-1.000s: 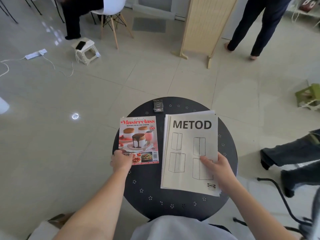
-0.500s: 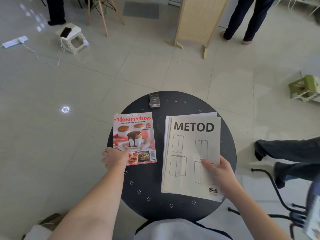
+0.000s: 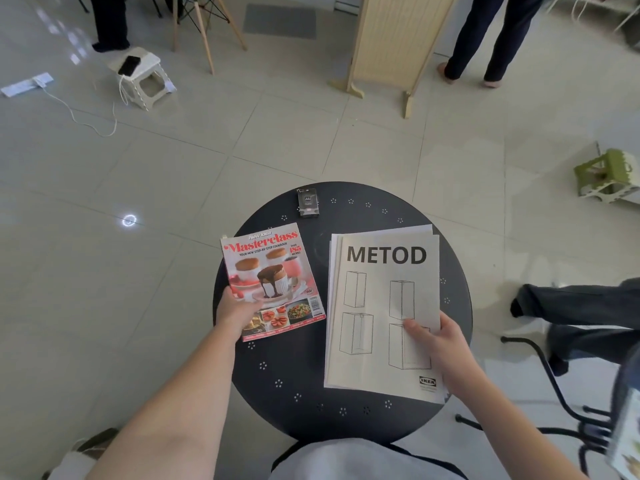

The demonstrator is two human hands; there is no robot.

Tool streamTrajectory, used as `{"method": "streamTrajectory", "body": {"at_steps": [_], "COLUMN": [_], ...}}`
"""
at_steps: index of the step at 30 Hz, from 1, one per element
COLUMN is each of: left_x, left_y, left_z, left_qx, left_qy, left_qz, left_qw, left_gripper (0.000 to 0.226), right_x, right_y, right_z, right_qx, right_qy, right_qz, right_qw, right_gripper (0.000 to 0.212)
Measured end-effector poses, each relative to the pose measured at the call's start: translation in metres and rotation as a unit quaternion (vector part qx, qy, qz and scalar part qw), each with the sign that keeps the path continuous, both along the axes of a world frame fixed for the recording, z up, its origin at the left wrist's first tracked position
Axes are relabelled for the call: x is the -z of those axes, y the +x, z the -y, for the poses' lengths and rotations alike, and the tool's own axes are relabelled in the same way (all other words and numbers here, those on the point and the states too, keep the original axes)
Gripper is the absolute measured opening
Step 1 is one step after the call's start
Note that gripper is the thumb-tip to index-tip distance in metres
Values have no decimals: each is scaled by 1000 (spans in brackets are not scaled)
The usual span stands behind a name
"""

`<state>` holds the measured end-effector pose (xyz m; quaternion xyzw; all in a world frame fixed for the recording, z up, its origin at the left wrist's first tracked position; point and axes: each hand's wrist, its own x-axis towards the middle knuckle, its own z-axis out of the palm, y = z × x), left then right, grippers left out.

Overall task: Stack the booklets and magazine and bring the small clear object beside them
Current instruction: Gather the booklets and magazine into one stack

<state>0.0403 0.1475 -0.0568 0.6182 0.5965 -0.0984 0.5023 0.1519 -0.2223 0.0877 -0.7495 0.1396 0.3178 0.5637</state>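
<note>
On the round black table [image 3: 294,393] a pink Masterclass magazine [image 3: 272,275] sits at the left, tilted, its near left edge gripped by my left hand [image 3: 235,311]. To the right lies a stack of white METOD booklets [image 3: 381,306]. My right hand [image 3: 438,344] holds the stack's near right edge, thumb on top. A small clear object [image 3: 308,202] with a dark insert lies at the table's far edge, apart from both hands.
A black metal chair frame [image 3: 554,386] stands close on the right, with a seated person's legs [image 3: 581,306] beyond it. On the floor are a green stool [image 3: 609,174], a white stool [image 3: 142,77] and a wooden screen [image 3: 391,43].
My left hand has closed on the magazine's near left edge and turned it a little, so it now sits tilted. My right hand stays on the booklets.
</note>
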Motion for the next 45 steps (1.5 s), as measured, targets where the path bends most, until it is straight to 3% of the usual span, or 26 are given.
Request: {"method": "streamTrajectory", "body": {"at_steps": [3,10,16,28,37,42,45], "left_x": [-5,-43,-72,-129,-177,-187,-192], "left_y": [-15,-39,-51,-50,-31,-23,-17], "left_z": [15,55,81,146,178,195,209], "left_qx": [-31,-45,-54,-45,10,54,60], "left_qy": [-40,-20,-18,-108,-166,-171,-168], "left_qz": [85,182,218,294,337,337,343], "left_qw": [995,982,974,949,927,924,922], "left_gripper": [40,33,30,35,32,39,32], "right_x": [-1,-4,-7,-20,-42,-50,-47], "right_y": [-1,-3,2,14,27,31,31], "right_z": [1,3,8,26,46,52,56], "right_qx": [-3,-29,-60,-64,-74,-88,-83], "right_qy": [5,21,37,96,151,175,183], "right_qz": [-3,0,1,10,34,7,-2], "right_qw": [1000,999,998,993,985,981,980], "right_gripper": [21,19,23,27,34,33,34]}}
